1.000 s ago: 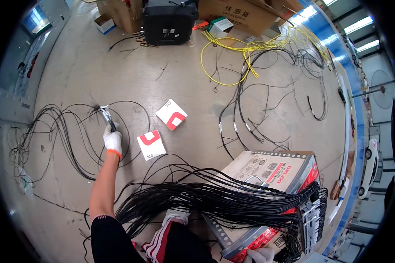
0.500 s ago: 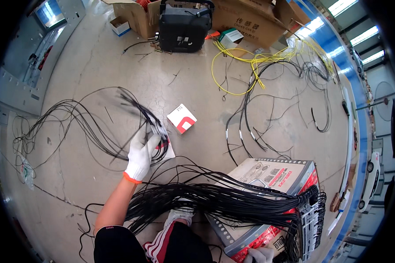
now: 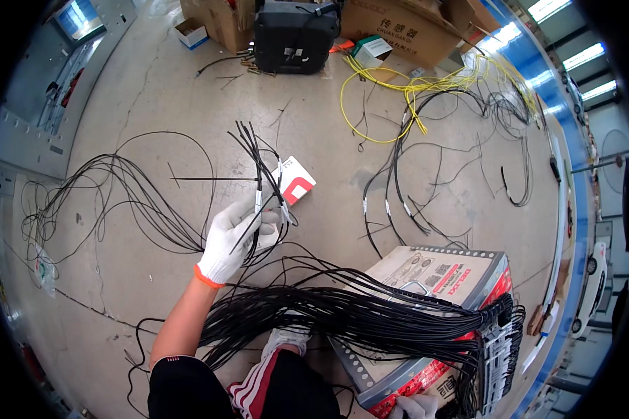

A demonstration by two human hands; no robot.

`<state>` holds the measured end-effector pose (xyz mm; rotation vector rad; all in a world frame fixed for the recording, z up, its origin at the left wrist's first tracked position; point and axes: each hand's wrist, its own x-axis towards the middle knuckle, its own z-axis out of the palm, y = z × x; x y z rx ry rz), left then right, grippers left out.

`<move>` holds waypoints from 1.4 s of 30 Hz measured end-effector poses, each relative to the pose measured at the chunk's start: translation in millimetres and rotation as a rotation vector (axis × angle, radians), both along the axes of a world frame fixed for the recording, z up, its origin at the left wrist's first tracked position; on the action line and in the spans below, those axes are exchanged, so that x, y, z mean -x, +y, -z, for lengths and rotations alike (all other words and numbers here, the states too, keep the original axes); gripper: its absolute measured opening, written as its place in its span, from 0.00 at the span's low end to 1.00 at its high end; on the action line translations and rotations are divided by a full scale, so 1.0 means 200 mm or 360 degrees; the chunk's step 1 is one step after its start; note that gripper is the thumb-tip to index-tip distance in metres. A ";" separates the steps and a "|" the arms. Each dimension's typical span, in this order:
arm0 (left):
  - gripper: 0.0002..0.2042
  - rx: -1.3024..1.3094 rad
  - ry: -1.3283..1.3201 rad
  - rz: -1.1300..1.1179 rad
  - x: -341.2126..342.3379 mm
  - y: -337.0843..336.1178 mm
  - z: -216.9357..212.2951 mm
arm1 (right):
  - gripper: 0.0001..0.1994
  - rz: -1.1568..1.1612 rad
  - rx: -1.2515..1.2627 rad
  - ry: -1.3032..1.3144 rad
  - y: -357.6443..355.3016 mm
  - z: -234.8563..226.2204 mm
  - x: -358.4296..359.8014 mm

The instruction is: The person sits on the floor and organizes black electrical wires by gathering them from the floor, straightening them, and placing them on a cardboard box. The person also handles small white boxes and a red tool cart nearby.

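The left hand (image 3: 232, 237), in a white glove with an orange cuff, is closed around a small bunch of black wires (image 3: 258, 164) whose cut ends fan upward above the fist. The right hand (image 3: 414, 406), also gloved, shows only at the lower edge, resting against the grey panel box (image 3: 437, 276); its grip cannot be told. A thick bundle of black wires (image 3: 356, 318) already runs across the lap into the box's side, so much of the wiring seems gathered. Loose black loops (image 3: 112, 188) lie on the concrete floor (image 3: 140, 84), apparently left to collect, beside a red-and-white carton (image 3: 297, 181) and yellow cable (image 3: 398, 94).
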<state>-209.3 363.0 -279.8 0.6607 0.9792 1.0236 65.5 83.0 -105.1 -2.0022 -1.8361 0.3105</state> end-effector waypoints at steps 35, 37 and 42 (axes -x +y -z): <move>0.16 -0.0178 -0.0778 -0.0141 0.13 0.01 0.26 | 0.11 -0.0033 0.0012 -0.0035 -0.01 0.02 -0.03; 0.17 -0.0184 -0.0664 -0.0196 0.12 0.01 0.24 | 0.12 -0.0018 0.0003 -0.0030 -0.01 0.02 -0.02; 0.13 -0.0290 0.0464 -0.0139 0.06 0.09 -0.27 | 0.12 -0.0040 -0.0043 -0.0075 0.02 -0.01 0.00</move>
